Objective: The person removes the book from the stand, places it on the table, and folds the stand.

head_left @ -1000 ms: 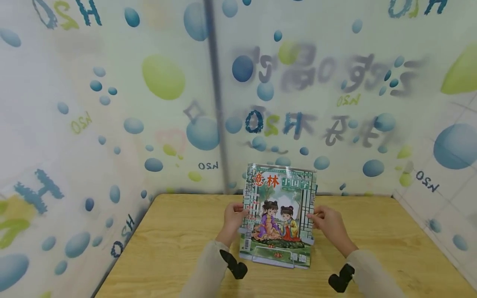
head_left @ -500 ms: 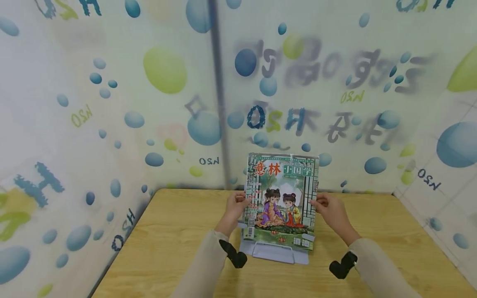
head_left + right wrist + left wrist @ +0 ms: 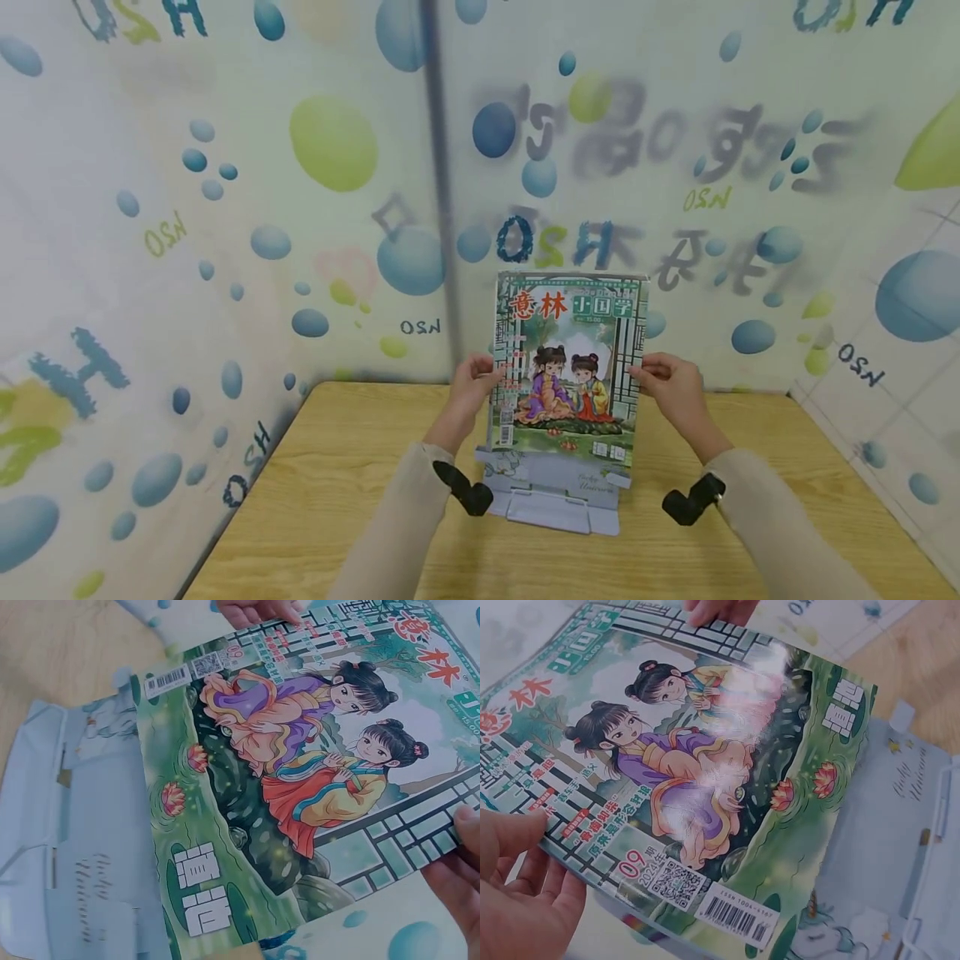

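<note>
A magazine (image 3: 567, 367) with two cartoon girls on its green cover is held upright in both hands, its front facing me. My left hand (image 3: 470, 392) pinches its left edge, thumb on the cover and fingers behind, as the left wrist view shows. At the opposite edge, my right hand (image 3: 673, 392) pinches it the same way. Below and behind the magazine stands a pale lilac book stand (image 3: 547, 492) with a wire ledge, a unicorn picture and lettering. The magazine's lower edge is raised above the ledge and covers the stand's upper part.
The stand rests on a light wooden table (image 3: 360, 467). Behind the table rises a pale wall covering (image 3: 337, 250) with blue and green drop shapes. Black wrist devices sit at both cuffs, including one at the left wrist (image 3: 465, 490).
Both hands have lifted the magazine upward off the stand's ledge, exposing the stand's lower panel with its unicorn and lettering. The stand has stayed on the table.
</note>
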### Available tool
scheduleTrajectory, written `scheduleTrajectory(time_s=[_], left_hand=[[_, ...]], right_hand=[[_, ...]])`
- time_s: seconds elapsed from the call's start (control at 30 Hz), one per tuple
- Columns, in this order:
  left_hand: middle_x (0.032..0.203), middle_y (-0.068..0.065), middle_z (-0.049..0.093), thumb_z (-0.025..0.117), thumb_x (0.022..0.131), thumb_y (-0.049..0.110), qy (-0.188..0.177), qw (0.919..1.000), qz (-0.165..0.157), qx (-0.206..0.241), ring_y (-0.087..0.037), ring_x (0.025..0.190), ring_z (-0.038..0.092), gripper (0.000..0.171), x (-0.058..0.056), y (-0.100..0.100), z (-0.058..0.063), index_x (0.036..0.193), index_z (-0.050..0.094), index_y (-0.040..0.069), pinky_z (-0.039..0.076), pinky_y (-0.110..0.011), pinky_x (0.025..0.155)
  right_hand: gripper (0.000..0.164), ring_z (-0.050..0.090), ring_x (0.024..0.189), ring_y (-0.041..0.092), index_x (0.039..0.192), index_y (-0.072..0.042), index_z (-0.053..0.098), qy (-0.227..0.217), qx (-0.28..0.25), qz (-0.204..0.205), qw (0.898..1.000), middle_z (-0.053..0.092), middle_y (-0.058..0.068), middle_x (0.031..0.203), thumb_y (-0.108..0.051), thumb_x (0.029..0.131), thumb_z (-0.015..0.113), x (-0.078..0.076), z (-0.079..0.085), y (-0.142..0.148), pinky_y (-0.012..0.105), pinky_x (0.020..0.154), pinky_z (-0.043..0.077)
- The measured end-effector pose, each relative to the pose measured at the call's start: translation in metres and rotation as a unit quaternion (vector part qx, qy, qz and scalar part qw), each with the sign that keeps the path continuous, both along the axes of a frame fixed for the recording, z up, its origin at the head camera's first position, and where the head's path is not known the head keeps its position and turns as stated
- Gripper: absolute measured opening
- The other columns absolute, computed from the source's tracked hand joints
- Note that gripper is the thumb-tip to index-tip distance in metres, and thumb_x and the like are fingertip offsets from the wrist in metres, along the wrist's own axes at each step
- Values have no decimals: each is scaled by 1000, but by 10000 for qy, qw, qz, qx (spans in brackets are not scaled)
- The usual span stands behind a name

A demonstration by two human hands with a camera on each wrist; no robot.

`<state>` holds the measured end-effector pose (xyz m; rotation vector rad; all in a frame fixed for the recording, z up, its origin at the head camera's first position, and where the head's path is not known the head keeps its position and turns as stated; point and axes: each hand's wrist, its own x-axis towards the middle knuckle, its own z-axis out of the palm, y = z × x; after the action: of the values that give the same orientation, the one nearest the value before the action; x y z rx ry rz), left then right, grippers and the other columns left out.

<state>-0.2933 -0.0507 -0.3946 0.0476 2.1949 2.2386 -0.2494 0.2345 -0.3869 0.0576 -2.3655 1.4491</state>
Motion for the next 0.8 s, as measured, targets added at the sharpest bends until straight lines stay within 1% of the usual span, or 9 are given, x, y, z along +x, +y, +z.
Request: scheduleTrajectory(time_s=[0.07,0.13,0.27,0.37,0.43,0.53,0.6,0.67,0.8], left_hand=[[95,-8,52,62,87,8,-40,10000,-55,-31,-19,85,49,17,1,0,8,99,50,2,44,-31,72],[98,-10,53,62,88,10,-105,9998,-123,-83,-20,84,49,19,2,0,16,102,51,3,45,-32,71],[102,-11,55,63,88,13,-195,9991,-318,-215,-21,84,51,24,6,6,30,107,52,2,47,-39,76],[99,-10,55,63,87,12,-230,9986,-433,-177,-20,84,52,24,12,14,38,107,52,2,47,-41,81],[95,-9,54,63,87,11,-191,9987,-463,-107,-19,81,52,23,17,20,42,105,53,0,48,-39,79],[89,-7,53,64,86,7,-201,9985,-482,134,-16,76,52,20,21,29,42,102,53,0,50,-33,72],[86,-6,53,64,85,5,-187,9983,-500,252,-15,72,51,19,23,36,41,100,53,-1,50,-32,69],[85,-6,53,64,85,3,-226,9979,-521,326,-14,71,51,18,25,44,39,99,53,0,51,-31,67],[85,-6,54,65,84,4,-357,9967,-608,393,-15,72,53,18,28,62,32,98,53,1,51,-33,68]], right_hand=[[31,60,67,0,106,10,60,165,87,-11,9998,63,23,91,-14,86,64,-1,8,2,31,64,54],[33,60,67,-1,107,10,59,274,184,13,9995,63,22,90,-15,86,64,-2,16,6,28,62,53],[35,61,66,-1,109,10,59,388,355,101,9986,63,20,88,-16,86,64,1,32,18,21,61,52],[38,62,67,1,111,11,57,338,480,182,9981,63,23,90,-18,87,63,4,41,31,19,60,51],[42,62,68,2,114,12,56,223,576,239,9978,62,25,94,-21,88,63,6,45,39,19,60,51],[47,62,69,2,117,12,52,-44,638,334,9974,62,24,98,-24,89,61,8,50,51,21,62,52],[49,62,70,1,119,12,51,-182,676,358,9969,62,23,99,-25,89,61,10,51,59,21,63,52],[49,61,71,0,120,12,50,-297,676,363,9966,62,22,100,-25,89,61,12,51,67,22,64,52],[50,61,70,0,119,13,50,-456,810,257,9953,60,27,103,-26,89,61,17,51,83,23,63,52]])
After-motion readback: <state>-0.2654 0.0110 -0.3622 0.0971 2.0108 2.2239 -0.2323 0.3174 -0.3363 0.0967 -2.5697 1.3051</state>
